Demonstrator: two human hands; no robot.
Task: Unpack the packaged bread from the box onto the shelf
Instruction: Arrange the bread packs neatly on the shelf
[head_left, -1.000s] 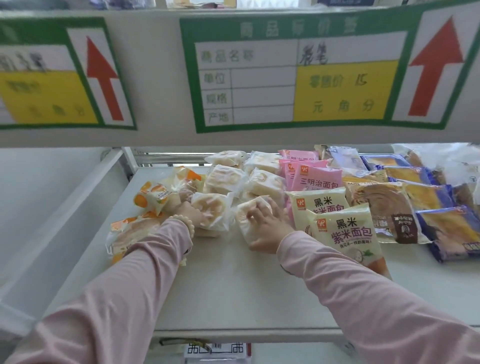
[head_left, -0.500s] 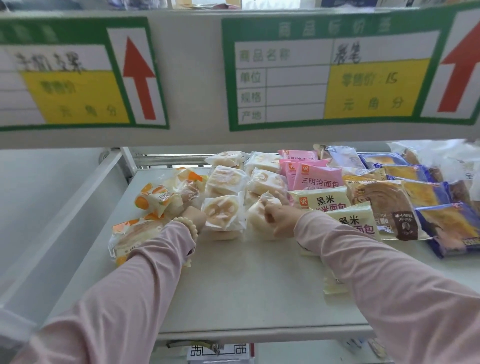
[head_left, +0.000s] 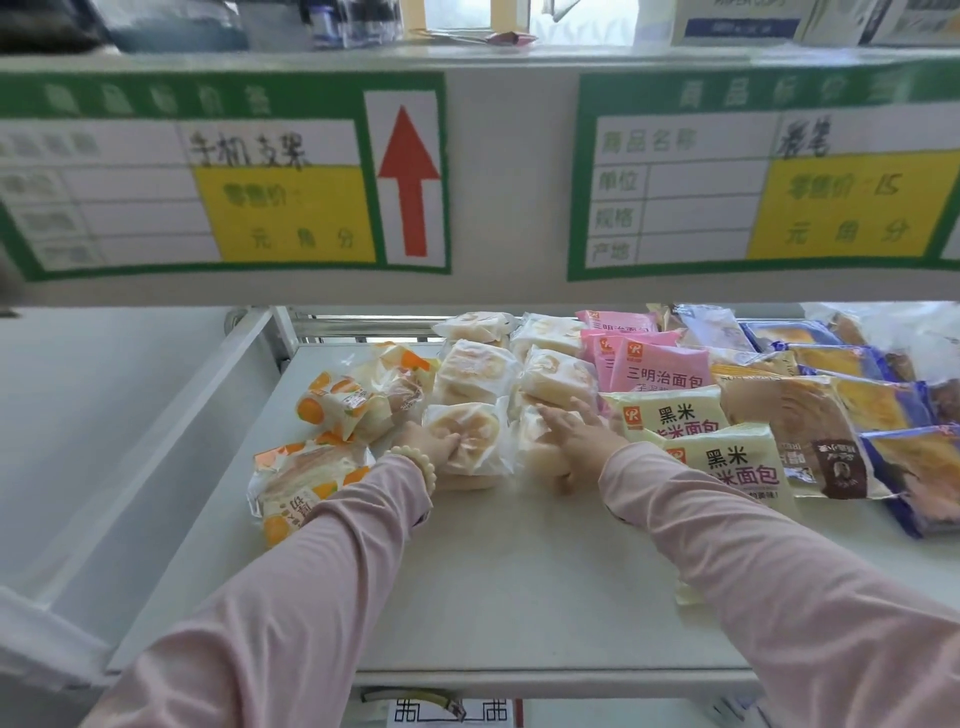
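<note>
Several clear-wrapped pale bread packs lie in two rows at the middle of the white shelf (head_left: 519, 571). My left hand (head_left: 431, 449), with a bead bracelet at the wrist, holds the left edge of the front pack (head_left: 472, 434), thumb on top. My right hand (head_left: 576, 436) lies with straight fingers on the neighbouring front pack (head_left: 530, 428), pointing toward the back left. Both pink sleeves reach in from below. The box is out of view.
Orange-printed packs (head_left: 337, 410) lie left of the rows. Pink packs (head_left: 654, 364), cream black-rice packs (head_left: 737, 467), a brown swirl bread (head_left: 795, 415) and blue packs (head_left: 872, 405) fill the right. The upper shelf's edge with price labels (head_left: 493, 182) hangs just overhead.
My right hand has gone from curled on its pack to flat, fingers stretched out over it. My left hand has slid onto the front pack's edge. The camera has shifted left and up.
</note>
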